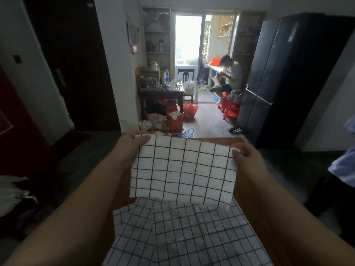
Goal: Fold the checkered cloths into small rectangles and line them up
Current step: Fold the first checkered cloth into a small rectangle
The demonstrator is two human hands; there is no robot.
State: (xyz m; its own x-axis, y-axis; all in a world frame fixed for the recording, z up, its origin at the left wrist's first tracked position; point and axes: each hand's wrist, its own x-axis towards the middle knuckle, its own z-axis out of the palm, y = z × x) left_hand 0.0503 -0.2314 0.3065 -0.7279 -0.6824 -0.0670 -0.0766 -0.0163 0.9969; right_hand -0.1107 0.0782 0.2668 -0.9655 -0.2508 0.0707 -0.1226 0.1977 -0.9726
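A white checkered cloth (182,171) with black grid lines hangs in the air, folded to a rectangle. My left hand (128,148) pinches its upper left corner and my right hand (247,158) pinches its upper right corner. It is held above a small wooden table (217,140). Below it, several more checkered cloths (184,235) lie unfolded and overlapping on the near part of the table, in shadow.
Beyond the table the floor leads to a cluttered dark table (163,91), red bags and boxes (173,120), and a seated person (228,77) on a red stool. A black fridge (278,77) stands right. Another person's sleeve (343,162) shows at the right edge.
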